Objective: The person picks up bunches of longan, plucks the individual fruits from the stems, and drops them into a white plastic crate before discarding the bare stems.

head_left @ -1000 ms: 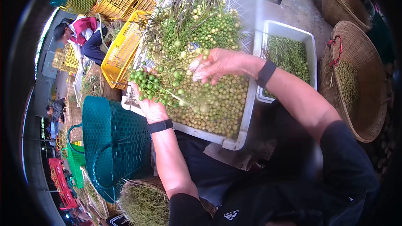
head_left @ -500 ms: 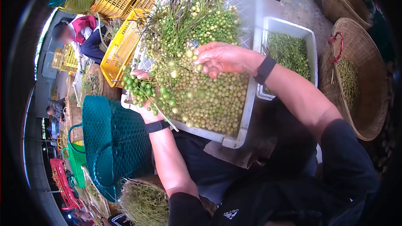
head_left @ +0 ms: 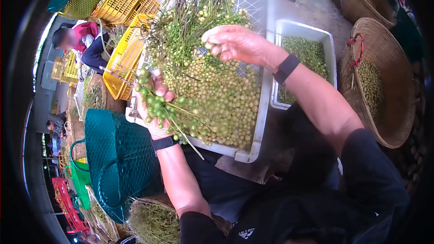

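My left hand (head_left: 153, 101) is closed around a bunch of round green fruits on stems (head_left: 158, 107), one bare stalk sticking out towards my body. It is over the near left side of a white slatted tray (head_left: 253, 151). Loose yellowish-green fruits (head_left: 230, 108) cover the near part of that tray. Towards its far end lies a heap of stems and smaller green fruits (head_left: 192, 27). Above the tray's right half hovers my right hand (head_left: 239, 45), its fingers loosely bent and apart, with nothing visible in them. Both wrists wear dark bands.
To the right stand a white tub of small green fruits (head_left: 312, 34) and a wicker basket (head_left: 398, 95) partly filled with fruits. A teal woven basket (head_left: 120, 153) is close on my left, beyond it yellow crates (head_left: 122, 70). A person in red (head_left: 86, 31) sits farther off.
My right hand has moved up and slightly left, away from the fruits near its fingertips. The bunch in my left hand has tilted and moved slightly down, apart from the right hand.
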`<state>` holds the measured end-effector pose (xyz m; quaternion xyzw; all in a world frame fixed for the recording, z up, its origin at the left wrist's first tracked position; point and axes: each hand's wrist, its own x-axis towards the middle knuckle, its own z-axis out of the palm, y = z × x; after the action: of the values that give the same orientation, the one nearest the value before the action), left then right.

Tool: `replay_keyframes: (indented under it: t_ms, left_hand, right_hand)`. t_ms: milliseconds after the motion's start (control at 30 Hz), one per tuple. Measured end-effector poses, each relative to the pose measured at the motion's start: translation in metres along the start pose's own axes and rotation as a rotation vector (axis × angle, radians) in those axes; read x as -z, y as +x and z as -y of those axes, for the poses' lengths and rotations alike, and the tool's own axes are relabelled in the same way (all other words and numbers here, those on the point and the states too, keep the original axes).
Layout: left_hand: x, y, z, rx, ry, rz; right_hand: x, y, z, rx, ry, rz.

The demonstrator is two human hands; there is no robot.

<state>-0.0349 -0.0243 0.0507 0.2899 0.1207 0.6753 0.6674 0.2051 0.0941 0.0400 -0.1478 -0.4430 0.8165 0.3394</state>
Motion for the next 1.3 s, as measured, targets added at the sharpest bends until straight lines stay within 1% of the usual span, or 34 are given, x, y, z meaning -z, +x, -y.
replay_keyframes:
  t_ms: [33,67,100,133,200,233,300,367,433,467,533,600,700,767,833,867,967,1000,1033,1100,1133,1200,1233,1267,1300]
  left_hand:
    - [-0.003,0.000,0.006,0.021,0.053,-0.041]
    - [-0.007,-0.001,0.012,0.029,0.138,-0.089]
    - [-0.016,0.000,0.020,0.037,0.224,-0.138]
    - [-0.018,0.000,0.026,0.053,0.189,-0.165]
    - [-0.021,-0.001,0.034,0.061,0.161,-0.285]
    - [-0.018,0.000,0.035,0.078,0.136,-0.333]
    - [-0.013,0.000,0.036,0.080,0.127,-0.312]
    - [-0.011,0.000,0.036,0.085,0.113,-0.291]
    - [-0.011,0.001,0.037,0.046,0.138,-0.262]
    - [-0.013,-0.001,0.039,-0.003,0.163,-0.286]
    - [-0.019,0.000,0.037,0.023,0.119,-0.278]
    - [-0.024,0.000,0.038,0.096,0.085,-0.259]
    - [-0.019,-0.002,0.038,0.079,0.079,-0.267]
    - [-0.018,-0.002,0.035,0.066,0.080,-0.269]
    - [-0.020,-0.004,0.036,0.022,0.230,-0.238]
    - [-0.021,-0.005,0.037,0.006,0.239,-0.299]
    - [-0.021,-0.004,0.039,-0.005,0.321,-0.354]
    - [-0.021,-0.003,0.040,-0.018,0.337,-0.439]
    - [-0.023,-0.003,0.041,-0.017,0.335,-0.442]
    - [-0.031,-0.002,0.043,0.010,0.375,-0.521]
    - [-0.033,-0.001,0.044,-0.001,0.400,-0.532]
    - [-0.033,-0.001,0.045,0.003,0.380,-0.517]
    - [-0.032,-0.001,0.045,0.011,0.360,-0.506]
    - [-0.030,-0.002,0.044,0.032,0.362,-0.449]
    - [-0.031,-0.001,0.045,0.032,0.360,-0.448]
  right_hand:
    - [-0.007,0.000,-0.001,-0.006,-0.079,-0.004]
    - [-0.010,0.000,-0.005,0.013,-0.060,0.042]
    - [-0.014,0.001,-0.008,0.012,-0.058,0.045]
    - [-0.018,0.002,-0.012,0.035,-0.101,0.066]
    - [-0.025,0.000,-0.015,0.085,-0.211,0.102]
    - [-0.026,0.000,-0.018,0.086,-0.208,0.105]
    - [-0.027,0.001,-0.024,0.125,-0.312,0.123]
    - [-0.028,0.003,-0.026,0.129,-0.320,0.124]
    - [-0.030,0.002,-0.026,0.095,-0.349,0.130]
    - [-0.032,0.001,-0.027,0.093,-0.347,0.128]
    - [-0.035,0.001,-0.030,0.058,-0.451,0.159]
    - [-0.035,0.001,-0.033,0.057,-0.458,0.150]
    - [-0.035,0.001,-0.033,0.058,-0.460,0.147]
    - [-0.035,0.001,-0.030,0.025,-0.460,0.180]
    - [-0.035,0.000,-0.029,0.027,-0.468,0.180]
    - [-0.035,-0.001,-0.029,0.029,-0.475,0.186]
    - [-0.035,-0.001,-0.029,-0.037,-0.523,0.132]
    - [-0.034,0.000,-0.029,-0.067,-0.520,0.154]
    - [-0.033,-0.001,-0.029,-0.071,-0.520,0.153]
    - [-0.032,-0.003,-0.026,-0.103,-0.462,0.178]
    - [-0.033,-0.005,-0.025,-0.101,-0.465,0.180]
    - [-0.035,-0.008,-0.023,-0.134,-0.372,0.146]
    - [-0.034,-0.006,-0.023,-0.132,-0.374,0.147]
    - [-0.032,-0.005,-0.025,-0.122,-0.391,0.140]
    - [-0.033,-0.005,-0.023,-0.113,-0.407,0.132]
